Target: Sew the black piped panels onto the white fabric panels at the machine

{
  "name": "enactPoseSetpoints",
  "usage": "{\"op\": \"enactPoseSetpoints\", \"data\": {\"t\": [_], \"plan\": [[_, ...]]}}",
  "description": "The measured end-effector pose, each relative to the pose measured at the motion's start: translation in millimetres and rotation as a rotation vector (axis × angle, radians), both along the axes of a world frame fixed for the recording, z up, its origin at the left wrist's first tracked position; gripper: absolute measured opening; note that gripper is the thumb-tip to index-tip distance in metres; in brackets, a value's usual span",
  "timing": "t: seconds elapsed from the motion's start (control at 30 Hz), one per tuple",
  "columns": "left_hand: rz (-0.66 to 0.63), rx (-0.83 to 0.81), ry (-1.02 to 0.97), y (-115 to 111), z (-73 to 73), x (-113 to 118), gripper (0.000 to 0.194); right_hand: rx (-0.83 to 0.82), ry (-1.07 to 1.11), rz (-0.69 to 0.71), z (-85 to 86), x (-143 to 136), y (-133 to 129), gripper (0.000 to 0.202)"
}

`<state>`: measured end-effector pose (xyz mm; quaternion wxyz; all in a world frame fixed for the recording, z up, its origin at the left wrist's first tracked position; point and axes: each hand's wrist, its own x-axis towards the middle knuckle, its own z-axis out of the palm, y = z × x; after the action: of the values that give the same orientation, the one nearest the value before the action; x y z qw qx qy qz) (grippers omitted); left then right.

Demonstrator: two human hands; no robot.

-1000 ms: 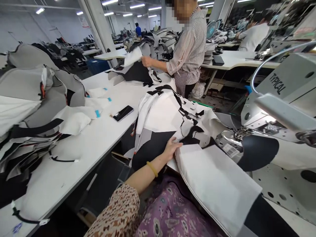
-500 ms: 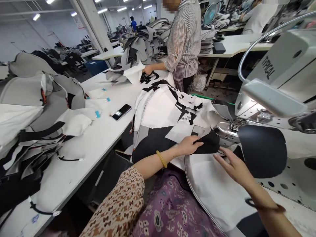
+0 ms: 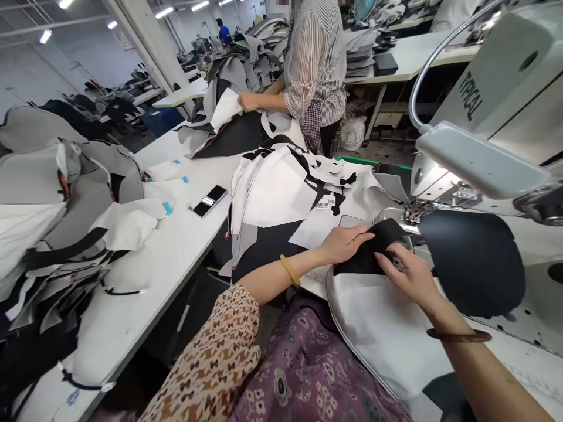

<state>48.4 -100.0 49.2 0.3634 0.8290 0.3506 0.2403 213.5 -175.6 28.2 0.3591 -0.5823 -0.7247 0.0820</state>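
My left hand (image 3: 347,243) pinches the left part of a black fabric piece (image 3: 386,233) just in front of the sewing machine's needle area. From the other side, my right hand (image 3: 407,269) has its thumb and fingers closed at the same piece's right edge, where the fabric curves up. Under my right hand lies a large white panel (image 3: 387,316) with a piped edge, hanging down over my lap. The sewing machine's (image 3: 479,111) presser foot area is right behind the black piece. A flat, dark rounded panel (image 3: 472,261) lies to the right of it.
White and black cut pieces (image 3: 272,190) are heaped beyond my left hand. A phone (image 3: 210,201) lies on the white table (image 3: 145,293) at left, near piled grey covers (image 3: 92,170). Across from me, a person in a striped shirt (image 3: 316,64) handles white cloth.
My right hand has moved up and left and closed on the black fabric, which now curves upward. My left hand has shifted slightly up. The person opposite has lifted the cloth, and the view has turned a little.
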Motion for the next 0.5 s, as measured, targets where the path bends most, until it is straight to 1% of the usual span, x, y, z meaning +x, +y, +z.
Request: {"op": "enactPoseSetpoints", "data": {"t": [0.07, 0.13, 0.2, 0.3, 0.37, 0.43, 0.5], "plan": [[0.0, -0.047, -0.1, 2.7, -5.2, 1.8, 0.026, -0.106, -0.007, -0.011, 4.9, 4.4, -1.2, 0.029], [0.017, -0.078, -0.185, 6.9, -9.8, 4.1, 0.028, -0.212, -0.024, -0.061, 10.3, 4.4, -2.1, 0.031], [0.042, -0.092, -0.262, 15.0, -12.4, 8.6, 0.032, -0.314, -0.033, -0.134, 17.1, 1.1, 0.2, 0.033], [0.04, -0.07, -0.36, 34.8, -11.4, 20.4, 0.043, -0.408, -0.04, -0.302, 29.5, -4.7, 11.9, 0.032], [0.021, 0.024, -0.399, 48.4, -9.5, 29.4, 0.047, -0.401, -0.031, -0.394, 37.6, -8.3, 21.5, 0.03], [0.022, 0.15, -0.436, 57.4, -9.5, 35.0, 0.049, -0.335, -0.038, -0.46, 44.0, -12.5, 28.6, 0.027], [0.077, 0.257, -0.478, 59.7, -12.3, 33.4, 0.049, -0.253, -0.082, -0.463, 47.2, -17.7, 31.8, 0.027]]}}
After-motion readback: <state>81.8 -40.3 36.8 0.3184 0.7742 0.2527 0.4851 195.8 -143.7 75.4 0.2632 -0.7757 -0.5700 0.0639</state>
